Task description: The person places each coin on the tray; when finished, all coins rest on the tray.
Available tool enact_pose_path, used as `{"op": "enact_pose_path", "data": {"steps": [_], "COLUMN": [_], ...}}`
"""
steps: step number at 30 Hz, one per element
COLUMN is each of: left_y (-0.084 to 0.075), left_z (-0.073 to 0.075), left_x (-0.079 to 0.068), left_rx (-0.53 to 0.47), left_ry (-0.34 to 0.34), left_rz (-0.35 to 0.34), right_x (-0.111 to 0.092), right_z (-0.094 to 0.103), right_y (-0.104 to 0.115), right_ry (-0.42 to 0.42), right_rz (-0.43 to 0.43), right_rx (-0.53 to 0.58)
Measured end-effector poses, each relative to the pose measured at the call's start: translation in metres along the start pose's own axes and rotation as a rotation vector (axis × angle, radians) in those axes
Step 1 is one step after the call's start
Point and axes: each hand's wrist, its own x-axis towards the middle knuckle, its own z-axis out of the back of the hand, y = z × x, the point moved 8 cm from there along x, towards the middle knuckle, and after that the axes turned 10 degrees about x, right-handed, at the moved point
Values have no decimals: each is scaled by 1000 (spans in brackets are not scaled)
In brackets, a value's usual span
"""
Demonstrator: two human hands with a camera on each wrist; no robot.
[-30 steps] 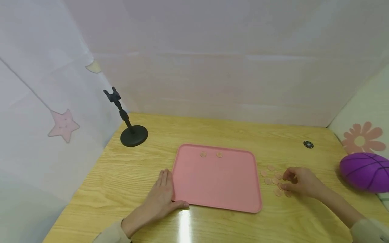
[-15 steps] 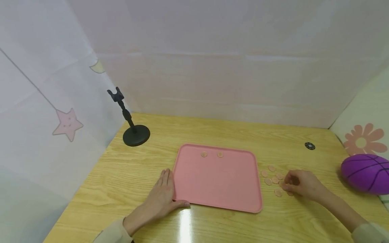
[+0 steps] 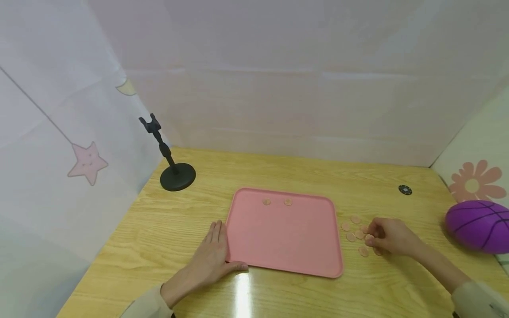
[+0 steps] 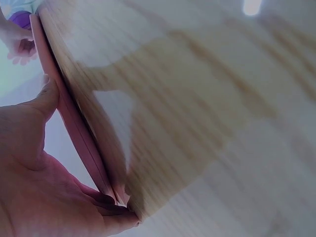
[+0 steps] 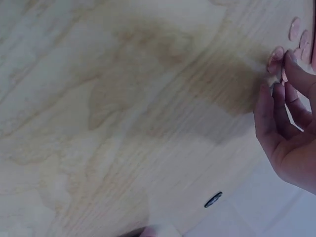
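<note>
A pink tray [image 3: 284, 234] lies on the wooden table with two copper-coloured coins [image 3: 288, 202] near its far rim. My left hand [image 3: 210, 256] rests against the tray's near left corner, fingers straight along the left side and thumb along the front edge. To the right of the tray several more coins [image 3: 350, 237] lie loosely spread. Over them my right hand [image 3: 391, 237] pinches one coin [image 3: 369, 238] between thumb and fingertips. The right wrist view shows that coin edge-on in the fingers of the right hand [image 5: 291, 108]. The fingers partly cover other coins.
A black stand [image 3: 177, 176] with a forked top is at the back left. At the back right lies a black patterned disc [image 3: 405, 190]. A purple ball [image 3: 479, 226] sits at the right edge, and pale cloth walls [image 3: 278, 88] close off the back and sides.
My right thumb and fingertips have lifted a coin from the loose group, and that hand has shifted slightly left. The left hand and the tray stay in place.
</note>
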Motion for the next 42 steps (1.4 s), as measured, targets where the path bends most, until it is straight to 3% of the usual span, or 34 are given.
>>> {"op": "enact_pose_path", "data": {"steps": [4, 10, 17, 21, 27, 36, 42], "left_y": [1, 2, 2, 2, 2, -2, -1], "left_z": [1, 0, -1, -2, -1, 0, 0], "left_x": [0, 0, 1, 1, 0, 5, 3], "left_rx": [-12, -30, -23, -16, -8, -15, -8], "left_ry": [-4, 2, 0, 0, 8, 19, 14], "left_rz": [10, 17, 19, 15, 15, 15, 15], "right_x": [15, 57, 116, 136, 143, 135, 135], "right_z": [8, 18, 3, -12, -25, -17, -22], "right_y": [9, 28, 53, 62, 60, 38, 39], "right_ry": [0, -119, -155, -142, -155, -211, -215], "right_rz": [16, -48, -75, -75, -100, -174, -136], "right_rx": [50, 89, 120, 137, 108, 62, 70]}}
